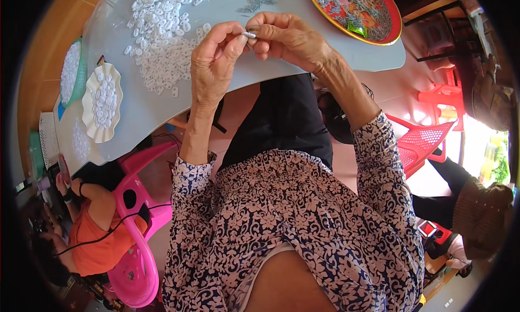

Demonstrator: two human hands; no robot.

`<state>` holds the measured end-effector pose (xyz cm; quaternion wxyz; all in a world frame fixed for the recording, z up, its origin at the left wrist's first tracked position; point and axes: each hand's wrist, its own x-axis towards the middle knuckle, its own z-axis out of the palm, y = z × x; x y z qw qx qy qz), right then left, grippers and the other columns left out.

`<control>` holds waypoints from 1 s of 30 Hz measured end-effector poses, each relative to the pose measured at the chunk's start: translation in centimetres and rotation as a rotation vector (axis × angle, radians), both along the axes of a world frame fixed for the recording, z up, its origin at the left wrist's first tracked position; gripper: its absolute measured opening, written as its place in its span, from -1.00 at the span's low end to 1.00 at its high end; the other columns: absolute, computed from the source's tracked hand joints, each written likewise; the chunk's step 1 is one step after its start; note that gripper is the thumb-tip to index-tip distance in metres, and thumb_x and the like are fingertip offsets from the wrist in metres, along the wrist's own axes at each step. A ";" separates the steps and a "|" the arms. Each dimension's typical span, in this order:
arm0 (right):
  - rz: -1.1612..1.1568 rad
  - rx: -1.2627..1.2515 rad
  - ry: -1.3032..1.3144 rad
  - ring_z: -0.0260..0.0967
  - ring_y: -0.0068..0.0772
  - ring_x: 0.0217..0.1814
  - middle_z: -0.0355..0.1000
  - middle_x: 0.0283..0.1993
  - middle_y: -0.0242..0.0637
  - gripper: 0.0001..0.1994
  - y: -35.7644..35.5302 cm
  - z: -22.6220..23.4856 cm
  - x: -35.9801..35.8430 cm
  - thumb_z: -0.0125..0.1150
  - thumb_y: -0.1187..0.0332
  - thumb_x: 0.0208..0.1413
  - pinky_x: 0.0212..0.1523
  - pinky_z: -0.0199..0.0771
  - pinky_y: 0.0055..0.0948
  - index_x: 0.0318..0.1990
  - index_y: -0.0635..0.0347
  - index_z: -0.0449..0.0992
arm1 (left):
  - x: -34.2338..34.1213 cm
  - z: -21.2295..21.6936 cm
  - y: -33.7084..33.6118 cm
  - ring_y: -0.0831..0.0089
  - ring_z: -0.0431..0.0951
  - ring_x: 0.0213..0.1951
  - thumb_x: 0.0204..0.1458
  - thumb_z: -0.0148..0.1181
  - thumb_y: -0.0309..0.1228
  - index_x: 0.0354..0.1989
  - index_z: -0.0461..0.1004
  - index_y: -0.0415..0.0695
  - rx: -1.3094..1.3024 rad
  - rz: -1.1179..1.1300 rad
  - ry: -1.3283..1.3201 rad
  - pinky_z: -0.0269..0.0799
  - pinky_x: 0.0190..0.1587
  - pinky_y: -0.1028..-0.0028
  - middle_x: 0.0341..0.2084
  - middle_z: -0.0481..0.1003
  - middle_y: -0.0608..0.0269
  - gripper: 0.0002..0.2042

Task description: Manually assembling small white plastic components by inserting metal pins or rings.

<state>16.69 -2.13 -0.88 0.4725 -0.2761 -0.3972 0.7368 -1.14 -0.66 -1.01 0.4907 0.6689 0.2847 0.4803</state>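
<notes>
My left hand [212, 62] and my right hand [285, 38] meet above the near edge of a grey table [233, 79]. Between their fingertips they pinch one small white plastic piece [248, 35]. Both hands have fingers closed on it. A big heap of like white pieces [160, 33] lies on the table just left of my left hand. A small pile of thin grey metal bits [259, 1] lies beyond my hands.
A red round tray [394, 27] with grey metal bits sits far right on the table. A white scalloped dish [102, 101] and a green basket [72, 72] hold white pieces at left. A person in orange sits on a pink chair [135, 247]. Red plastic chairs [422, 144] stand right.
</notes>
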 end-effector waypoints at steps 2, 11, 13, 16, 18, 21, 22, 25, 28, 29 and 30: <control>-0.018 -0.002 -0.028 0.26 -0.66 -0.42 0.36 -0.42 -0.44 -0.80 -0.1 -0.1 0.0 0.06 0.30 0.20 -0.30 0.36 -0.59 -0.19 0.27 0.44 | -0.1 -0.3 0.3 0.61 0.45 -0.38 0.08 0.10 -0.51 -0.22 0.43 -0.26 -0.031 0.003 0.018 0.38 -0.28 0.61 -0.42 0.46 0.33 -0.87; -0.194 0.210 -0.394 0.21 -0.75 -0.46 0.37 -0.44 -0.51 -0.78 -0.3 0.2 0.0 0.13 0.25 0.15 -0.42 0.24 -0.70 -0.25 0.24 0.51 | 0.0 0.0 0.2 0.60 0.45 -0.41 0.08 0.09 -0.45 -0.28 0.45 -0.24 -0.128 0.018 0.077 0.34 -0.32 0.62 -0.48 0.46 0.34 -0.88; -0.243 0.293 -0.493 0.24 -0.74 -0.48 0.40 -0.47 -0.51 -0.81 -0.4 0.4 -0.2 0.23 0.26 0.08 -0.43 0.30 -0.70 -0.29 0.21 0.53 | -0.1 0.1 0.1 0.61 0.45 -0.40 0.09 0.09 -0.43 -0.29 0.45 -0.24 -0.144 0.022 0.070 0.34 -0.30 0.61 -0.48 0.46 0.33 -0.87; -0.267 0.334 -0.471 0.23 -0.76 -0.49 0.40 -0.49 -0.51 -0.82 -0.1 0.2 -0.2 0.24 0.29 0.07 -0.45 0.29 -0.71 -0.31 0.21 0.53 | -0.2 0.0 0.2 0.56 0.46 -0.40 0.11 0.07 -0.35 -0.29 0.46 -0.26 -0.281 -0.021 -0.032 0.36 -0.26 0.56 -0.50 0.47 0.30 -0.80; -0.274 0.367 -0.475 0.26 -0.76 -0.47 0.41 -0.48 -0.49 -0.83 -0.1 0.3 -0.1 0.23 0.31 0.08 -0.42 0.31 -0.71 -0.31 0.23 0.52 | -0.4 -0.3 0.3 0.47 0.47 -0.39 0.13 0.04 -0.31 -0.30 0.45 -0.29 -0.567 -0.182 -0.232 0.37 -0.23 0.50 -0.54 0.45 0.26 -0.76; -0.288 0.434 -0.436 0.32 -0.73 -0.41 0.44 -0.46 -0.45 -0.86 -0.2 0.4 -0.5 0.20 0.36 0.10 -0.37 0.37 -0.69 -0.30 0.27 0.52 | -0.5 -0.4 0.5 0.40 0.46 -0.39 0.13 0.02 -0.32 -0.32 0.45 -0.30 -0.762 -0.372 -0.339 0.38 -0.22 0.47 -0.58 0.41 0.25 -0.76; -0.298 0.467 -0.396 0.35 -0.71 -0.38 0.46 -0.45 -0.43 -0.87 -0.3 0.4 -0.6 0.19 0.39 0.10 -0.34 0.39 -0.68 -0.29 0.28 0.53 | -0.5 -0.5 0.6 0.40 0.46 -0.39 0.13 0.02 -0.32 -0.32 0.45 -0.30 -0.762 -0.371 -0.340 0.38 -0.22 0.47 -0.58 0.41 0.25 -0.76; -0.305 0.453 -0.389 0.40 -0.66 -0.33 0.48 -0.42 -0.40 -0.87 -0.5 0.3 -0.6 0.16 0.44 0.11 -0.27 0.43 -0.65 -0.24 0.31 0.52 | -0.6 -0.9 0.5 0.39 0.45 -0.37 0.13 0.03 -0.35 -0.32 0.45 -0.29 -0.764 -0.349 -0.390 0.37 -0.21 0.46 -0.59 0.40 0.26 -0.79; -0.268 0.410 -0.329 0.37 -0.67 -0.39 0.47 -0.44 -0.41 -0.83 -0.8 0.4 -0.6 0.18 0.40 0.11 -0.32 0.41 -0.65 -0.22 0.32 0.53 | -0.3 -1.2 0.2 0.42 0.43 -0.37 0.12 0.05 -0.38 -0.33 0.46 -0.27 -0.691 -0.330 -0.396 0.35 -0.19 0.48 -0.59 0.40 0.28 -0.82; -0.268 0.409 -0.328 0.37 -0.67 -0.39 0.47 -0.44 -0.41 -0.83 -0.8 0.2 -0.7 0.18 0.40 0.11 -0.32 0.41 -0.65 -0.22 0.32 0.53 | -0.1 -1.3 0.2 0.43 0.42 -0.36 0.11 0.06 -0.39 -0.34 0.47 -0.26 -0.658 -0.302 -0.402 0.34 -0.18 0.49 -0.58 0.40 0.29 -0.83; -0.328 0.363 -0.349 0.35 -0.68 -0.42 0.46 -0.46 -0.42 -0.83 -0.7 -0.1 -0.8 0.18 0.37 0.12 -0.35 0.39 -0.66 -0.25 0.32 0.53 | 0.0 -1.4 0.1 0.44 0.41 -0.35 0.11 0.07 -0.41 -0.35 0.48 -0.24 -0.625 -0.275 -0.409 0.33 -0.17 0.50 -0.58 0.40 0.30 -0.85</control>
